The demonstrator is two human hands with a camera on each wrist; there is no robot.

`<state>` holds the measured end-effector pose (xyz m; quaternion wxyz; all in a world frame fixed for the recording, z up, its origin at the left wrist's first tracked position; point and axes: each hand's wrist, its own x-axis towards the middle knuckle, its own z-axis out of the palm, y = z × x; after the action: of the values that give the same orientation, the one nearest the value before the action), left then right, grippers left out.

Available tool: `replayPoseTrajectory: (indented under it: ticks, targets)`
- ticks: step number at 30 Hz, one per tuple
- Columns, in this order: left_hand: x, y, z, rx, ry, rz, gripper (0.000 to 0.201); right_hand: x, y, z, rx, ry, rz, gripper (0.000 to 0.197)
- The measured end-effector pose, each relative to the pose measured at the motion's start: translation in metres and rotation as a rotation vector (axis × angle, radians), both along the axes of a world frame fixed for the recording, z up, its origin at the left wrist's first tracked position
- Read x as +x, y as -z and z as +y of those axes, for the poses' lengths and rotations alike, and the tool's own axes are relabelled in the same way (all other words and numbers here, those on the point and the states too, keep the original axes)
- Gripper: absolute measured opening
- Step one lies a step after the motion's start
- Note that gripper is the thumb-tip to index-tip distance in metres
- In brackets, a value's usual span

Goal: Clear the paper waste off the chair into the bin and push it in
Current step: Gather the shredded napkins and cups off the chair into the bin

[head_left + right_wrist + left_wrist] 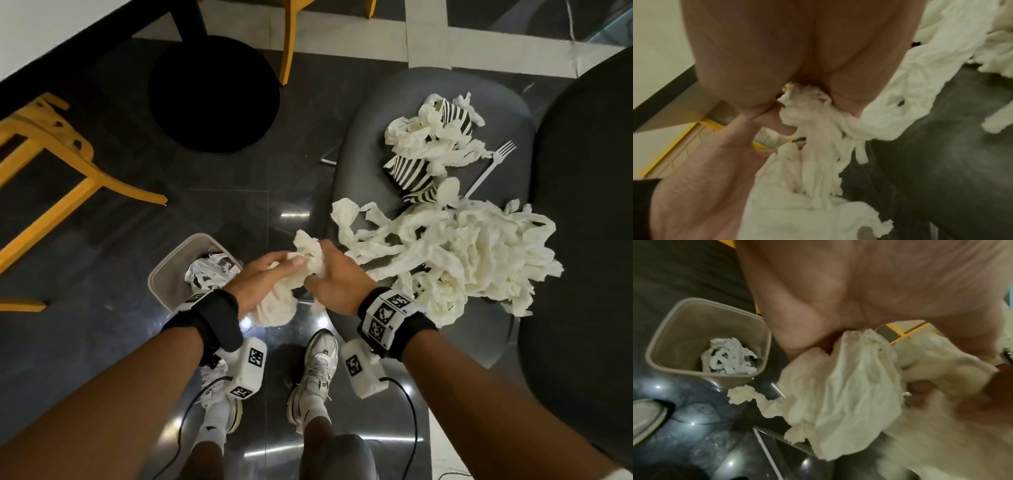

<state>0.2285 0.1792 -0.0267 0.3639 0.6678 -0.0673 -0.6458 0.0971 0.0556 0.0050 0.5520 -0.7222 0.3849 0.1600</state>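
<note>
Together, both hands [301,274] grip a crumpled, soft white tissue wad [310,257].

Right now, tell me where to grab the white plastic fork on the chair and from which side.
Take the white fork by its bare upper handle just below the tines, coming from above on the chair's far right. Its lower handle runs under the tangled paper strips, while the tined end lies flat and uncovered on the seat.
</note>
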Motion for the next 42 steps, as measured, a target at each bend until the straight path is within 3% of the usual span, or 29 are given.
replayPoseTrajectory:
  ticks: [3,6,8,10,12,14,19,22,25,27,29,31,35,38,40,42]
  targets:
    - [-0.022,-0.014,-0.021,-0.061,-0.027,0.141,0.051,0.000,-0.004,-0.001,0.211,0.034,-0.185,0.035]
    - [-0.029,-0.011,-0.032,-0.071,-0.012,0.013,0.031,-0.011,0.001,-0.012,0.221,0.054,-0.167,0.048]
    - [-0.026,-0.007,-0.032,-0.060,0.057,-0.116,0.030,-0.026,0.012,-0.023,0.045,-0.034,0.001,0.073]
    - [-0.021,-0.004,-0.030,-0.008,0.101,-0.206,0.026,-0.042,0.025,-0.034,-0.240,-0.266,0.142,0.092]
    - [-0.019,-0.004,-0.028,0.004,0.118,-0.243,0.015,-0.051,0.031,-0.047,-0.579,-0.456,0.200,0.095]
    - [-0.018,-0.004,-0.029,0.009,0.152,-0.269,0.011,-0.054,0.037,-0.060,-0.784,-0.533,0.208,0.098]
    - [-0.023,0.002,-0.033,0.035,0.154,-0.279,0.011,-0.034,0.051,-0.082,-0.812,-0.756,0.238,0.116]
    - [-0.026,0.006,-0.033,0.036,0.136,-0.276,0.014,-0.019,0.054,-0.094,-0.707,-0.692,0.343,0.126]
    - [-0.030,0.006,-0.036,0.050,0.100,-0.263,0.005,-0.019,0.058,-0.102,-0.646,-0.559,0.363,0.100]
    - [-0.032,0.004,-0.039,0.036,0.078,-0.251,0.024,-0.025,0.059,-0.100,-0.667,-0.533,0.380,0.069]
    - [-0.033,0.002,-0.043,0.030,0.049,-0.262,0.019,-0.033,0.056,-0.095,-0.747,-0.544,0.409,0.048]
    - [-0.034,-0.001,-0.047,0.029,0.013,-0.278,0.006,-0.041,0.054,-0.087,-0.724,-0.481,0.381,0.041]
    - [-0.034,-0.006,-0.056,0.030,-0.154,-0.221,0.019,-0.036,0.034,-0.058,-0.442,-0.222,0.023,0.028]
    - [-0.032,-0.016,-0.060,-0.025,-0.328,0.006,0.033,-0.020,0.017,-0.032,-0.299,-0.137,-0.098,0.018]
    - [-0.028,-0.023,-0.058,-0.056,-0.382,0.161,0.045,-0.014,0.013,-0.021,-0.273,-0.106,-0.128,0.021]
    - [-0.025,-0.025,-0.054,-0.075,-0.390,0.185,0.041,-0.013,0.014,-0.015,-0.249,-0.115,-0.133,0.030]
